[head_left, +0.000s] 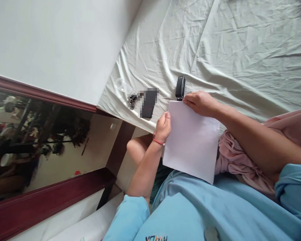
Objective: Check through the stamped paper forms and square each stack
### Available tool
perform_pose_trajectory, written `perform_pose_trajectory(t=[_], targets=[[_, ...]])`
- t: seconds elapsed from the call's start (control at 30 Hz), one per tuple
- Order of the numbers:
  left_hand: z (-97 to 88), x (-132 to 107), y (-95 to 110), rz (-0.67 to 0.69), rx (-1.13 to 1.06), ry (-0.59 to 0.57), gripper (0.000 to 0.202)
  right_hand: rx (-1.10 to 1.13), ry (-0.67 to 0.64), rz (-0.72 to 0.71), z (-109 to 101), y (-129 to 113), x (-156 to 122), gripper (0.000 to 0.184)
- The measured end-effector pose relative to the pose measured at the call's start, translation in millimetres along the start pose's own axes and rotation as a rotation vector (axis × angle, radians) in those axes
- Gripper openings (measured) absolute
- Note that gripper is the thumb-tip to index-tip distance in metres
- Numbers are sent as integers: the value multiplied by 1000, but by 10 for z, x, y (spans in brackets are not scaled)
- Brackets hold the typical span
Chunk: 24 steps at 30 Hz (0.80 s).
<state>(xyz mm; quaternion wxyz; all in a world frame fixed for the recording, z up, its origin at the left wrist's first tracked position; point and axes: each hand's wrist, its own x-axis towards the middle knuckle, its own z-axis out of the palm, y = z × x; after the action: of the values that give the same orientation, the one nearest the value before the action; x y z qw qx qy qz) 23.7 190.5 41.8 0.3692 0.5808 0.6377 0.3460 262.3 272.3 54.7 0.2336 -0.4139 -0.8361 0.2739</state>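
Observation:
White paper (192,140), perhaps a stack of sheets, rests against my body and lap in front of me. My left hand (163,126), with a red string at the wrist, grips its left edge near the upper corner, thumb on top. My right hand (199,102) is closed on the top edge, its fingertips pinching the paper. Just beyond that edge a black stapler (180,87) lies on the sheet, close to my right fingertips but not held. Part of the stapler's near end is hidden by the paper.
A dark flat rectangular object (149,103), partly pixelated, lies left of the stapler. Beside it are a small dark metallic cluster (132,100) and a clear plastic piece (122,85). Wrinkled pale cloth (230,43) covers the bed. A red-framed mirror (52,144) stands at left.

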Motion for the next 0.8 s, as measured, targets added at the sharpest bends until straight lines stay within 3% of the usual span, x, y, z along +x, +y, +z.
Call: perform_pose_trajectory(t=[0.17,0.33,0.43,0.63,0.8], targets=[[112,17,0,-30,-132,45,51,-61,-26,-7,9,-6,3,40],[141,37,36,-74,-162,48,48,-209,30,-35,38,-111,-14,45],[169,35,53,-74,-145,65,45,-238,-36,-14,56,-171,-23,44],[210,151,78,-209,-98,77,37,-163,-105,251,6,-97,24,39],[184,426,155,-372,-85,-13,38,-189,-161,444,-33,-113,170,37]])
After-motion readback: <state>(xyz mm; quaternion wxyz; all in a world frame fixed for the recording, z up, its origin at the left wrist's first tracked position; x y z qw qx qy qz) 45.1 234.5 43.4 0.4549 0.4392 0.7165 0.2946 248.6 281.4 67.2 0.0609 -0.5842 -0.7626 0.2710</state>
